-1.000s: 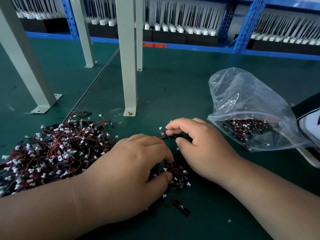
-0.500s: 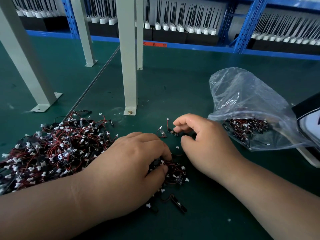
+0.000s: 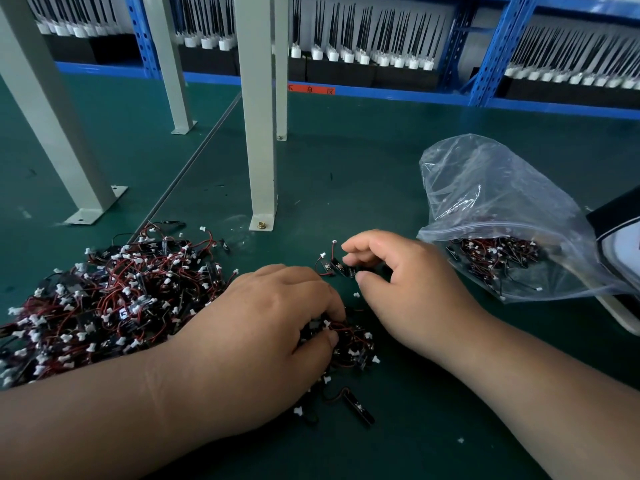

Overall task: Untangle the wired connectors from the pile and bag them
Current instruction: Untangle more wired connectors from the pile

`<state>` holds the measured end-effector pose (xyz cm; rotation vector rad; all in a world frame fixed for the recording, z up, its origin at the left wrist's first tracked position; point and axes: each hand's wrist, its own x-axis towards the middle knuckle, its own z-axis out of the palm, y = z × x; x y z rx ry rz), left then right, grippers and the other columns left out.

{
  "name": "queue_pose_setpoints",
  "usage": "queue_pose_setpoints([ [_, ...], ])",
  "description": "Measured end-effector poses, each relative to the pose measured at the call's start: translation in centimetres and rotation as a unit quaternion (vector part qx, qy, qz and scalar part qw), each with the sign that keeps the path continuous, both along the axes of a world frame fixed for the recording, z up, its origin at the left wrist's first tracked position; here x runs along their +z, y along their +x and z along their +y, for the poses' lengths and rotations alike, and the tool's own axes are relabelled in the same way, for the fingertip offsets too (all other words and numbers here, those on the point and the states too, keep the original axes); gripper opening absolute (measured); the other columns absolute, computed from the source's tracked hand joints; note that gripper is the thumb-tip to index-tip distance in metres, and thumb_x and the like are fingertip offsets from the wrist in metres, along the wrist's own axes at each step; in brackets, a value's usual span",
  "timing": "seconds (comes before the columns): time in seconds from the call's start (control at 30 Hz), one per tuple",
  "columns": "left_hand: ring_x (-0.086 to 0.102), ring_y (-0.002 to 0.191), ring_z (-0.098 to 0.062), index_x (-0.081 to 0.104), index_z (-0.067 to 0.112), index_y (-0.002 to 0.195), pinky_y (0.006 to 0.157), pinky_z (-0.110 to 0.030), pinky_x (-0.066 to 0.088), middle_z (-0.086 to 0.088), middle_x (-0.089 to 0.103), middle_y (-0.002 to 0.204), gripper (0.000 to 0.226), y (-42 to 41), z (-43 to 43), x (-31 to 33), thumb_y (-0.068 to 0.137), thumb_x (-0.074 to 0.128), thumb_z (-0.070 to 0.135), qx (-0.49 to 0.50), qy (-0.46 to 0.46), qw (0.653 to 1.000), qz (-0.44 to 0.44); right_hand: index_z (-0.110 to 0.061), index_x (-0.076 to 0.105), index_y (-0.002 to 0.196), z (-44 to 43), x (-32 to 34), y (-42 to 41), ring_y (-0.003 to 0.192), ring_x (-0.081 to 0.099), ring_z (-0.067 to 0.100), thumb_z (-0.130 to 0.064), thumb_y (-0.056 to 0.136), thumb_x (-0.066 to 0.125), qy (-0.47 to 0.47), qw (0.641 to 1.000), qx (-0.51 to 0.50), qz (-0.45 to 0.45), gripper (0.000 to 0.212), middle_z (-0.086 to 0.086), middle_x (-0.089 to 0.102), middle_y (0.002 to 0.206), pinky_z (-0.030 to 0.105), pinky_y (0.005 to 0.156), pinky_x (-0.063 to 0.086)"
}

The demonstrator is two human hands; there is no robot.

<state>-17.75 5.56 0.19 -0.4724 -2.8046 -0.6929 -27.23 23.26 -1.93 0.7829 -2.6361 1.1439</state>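
Observation:
A big tangled pile of red-and-black wired connectors (image 3: 104, 299) with white plugs lies at the left on the green mat. My left hand (image 3: 263, 323) grips a small clump of connectors (image 3: 349, 341) at the centre, thumb and fingers curled round it. Just beyond it, my right hand (image 3: 405, 285) hovers with curled fingers over a few separated connectors (image 3: 337, 265) and touches them; whether it pinches one is unclear. A clear zip bag (image 3: 485, 202) lies at the right, mouth toward me, with connectors (image 3: 498, 254) inside. One loose connector (image 3: 356, 407) lies near my left wrist.
Grey metal posts (image 3: 259, 133) stand bolted to the mat behind the pile and hands. A blue rack (image 3: 495, 50) with rows of black-and-white parts runs along the back. A black-and-white object (image 3: 620, 244) sits at the right edge beside the bag.
My right hand has lifted and opened a little, moving slightly right and uncovering the separated connectors under its fingertips. My left hand stays on the small clump.

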Motion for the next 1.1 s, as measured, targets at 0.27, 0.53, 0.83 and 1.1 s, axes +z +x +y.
queue_pose_setpoints([
  [0.27, 0.051, 0.093, -0.003, 0.061, 0.036, 0.097, 0.085, -0.028, 0.044, 0.019, 0.056, 0.09, 0.018, 0.0, 0.0, -0.1, 0.082, 0.052, 0.041, 0.004, 0.001, 1.0, -0.004, -0.035, 0.069, 0.105, 0.0, -0.1, -0.2, 0.089, 0.061, -0.002, -0.004, 0.083, 0.061, -0.02, 0.999, -0.024, -0.008, 0.039, -0.019, 0.069, 0.094, 0.004, 0.068, 0.04],
  [0.53, 0.051, 0.094, -0.003, 0.061, 0.035, 0.098, 0.086, -0.023, 0.042, 0.02, 0.055, 0.091, 0.021, 0.0, -0.1, 0.1, 0.079, 0.052, 0.033, 0.011, -0.007, 1.0, -0.016, -0.033, 0.07, 0.099, 0.0, 0.3, 0.3, 0.091, 0.061, 0.004, 0.002, 0.077, 0.062, -0.022, 1.0, 0.014, 0.005, 0.043, -0.018, 0.066, 0.096, 0.011, 0.075, 0.046],
  [0.83, 0.05, 0.094, -0.005, 0.062, 0.036, 0.091, 0.087, -0.032, 0.044, 0.021, 0.054, 0.089, 0.03, -0.1, -0.2, 0.1, 0.07, 0.042, 0.025, 0.036, -0.001, 0.999, -0.022, -0.027, 0.069, 0.072, -0.2, 1.3, 1.0, 0.085, 0.053, 0.013, -0.024, 0.061, 0.057, 0.068, 0.996, 0.037, 0.034, 0.017, -0.011, 0.053, 0.084, 0.03, 0.077, 0.04],
  [1.1, 0.052, 0.092, -0.008, 0.061, 0.035, 0.087, 0.084, -0.034, 0.045, 0.018, 0.055, 0.087, 0.02, -0.2, -0.1, 0.0, 0.075, 0.046, 0.032, 0.051, -0.002, 0.999, -0.019, -0.03, 0.072, 0.078, -0.2, 1.1, 0.8, 0.094, 0.055, 0.015, -0.024, 0.071, 0.077, 0.084, 0.995, 0.051, 0.022, 0.011, -0.013, 0.057, 0.089, 0.041, 0.09, 0.045],
])
